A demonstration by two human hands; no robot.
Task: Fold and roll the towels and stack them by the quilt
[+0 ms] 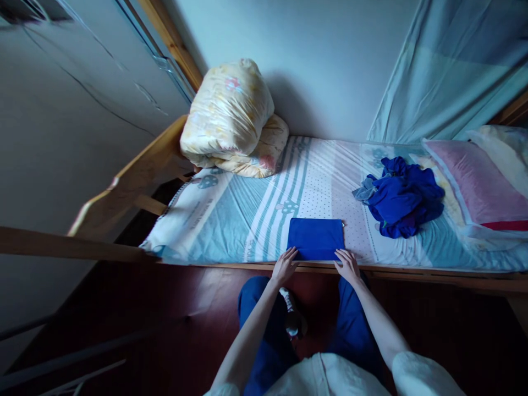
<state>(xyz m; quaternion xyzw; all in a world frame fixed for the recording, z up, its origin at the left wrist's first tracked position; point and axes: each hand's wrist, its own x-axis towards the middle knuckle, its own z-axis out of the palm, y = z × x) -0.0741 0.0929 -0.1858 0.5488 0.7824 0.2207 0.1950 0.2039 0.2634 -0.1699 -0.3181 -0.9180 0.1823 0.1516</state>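
Folded cloth: blue, a flat rectangle (315,234) near the front edge of the bed, directly before you, between your two hands.
Left hand: yours (284,266), at the cloth's near left corner, fingers extended and slightly parted, fingertips touching it; nothing clasped.
Right hand: yours (348,266), at the near right corner, fingers likewise extended and parted, resting on the edge; nothing clasped.
Bedsheet: patterned in white, teal and pale mauve (214,220), lying under the cloth.
Clothes pile: crumpled, mostly blue (408,192), on the sheet to your right, apart from the cloth.
Quilt: cream, floral, bundled (226,110), far left against the wall.
Pillow: pink (478,179), beyond the pile, at right.
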